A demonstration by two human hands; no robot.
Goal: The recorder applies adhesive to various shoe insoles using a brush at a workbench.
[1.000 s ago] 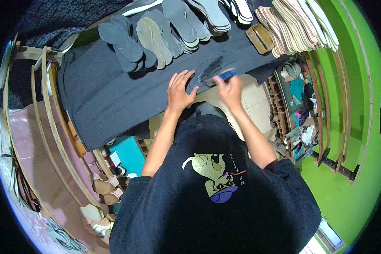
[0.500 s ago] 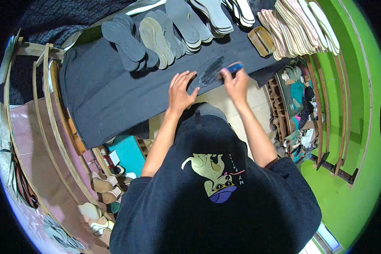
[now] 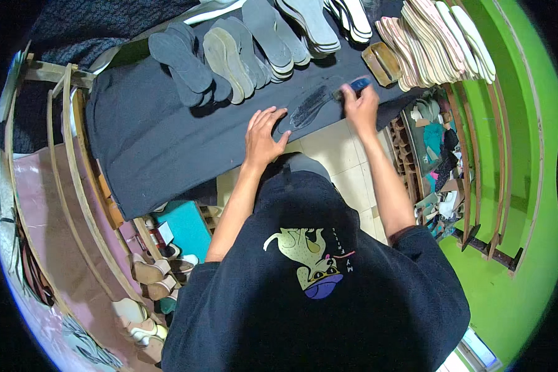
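Note:
A dark sole-shaped piece (image 3: 310, 106) lies on the black cloth in front of me, its surface shiny and wet-looking. My left hand (image 3: 265, 135) rests flat at its near left end, fingers spread. Just past the other end, my right hand (image 3: 361, 108) grips a brush with a blue handle (image 3: 360, 83), its dark bristle end turned toward the piece. Beyond that hand stands a small brown stained open container (image 3: 372, 64); what is inside is hard to make out.
Stacks of grey insoles (image 3: 186, 62) and cream insoles (image 3: 434, 46) line the far side of the cloth-covered table (image 3: 149, 136). Racks with wooden rails (image 3: 77, 167) flank me. Shoes (image 3: 152, 273) sit low left; scraps (image 3: 443, 186) fill a shelf at right.
My right hand has moved right and slightly away with the brush, off the sole-shaped piece toward the brown container. My left hand has hardly moved.

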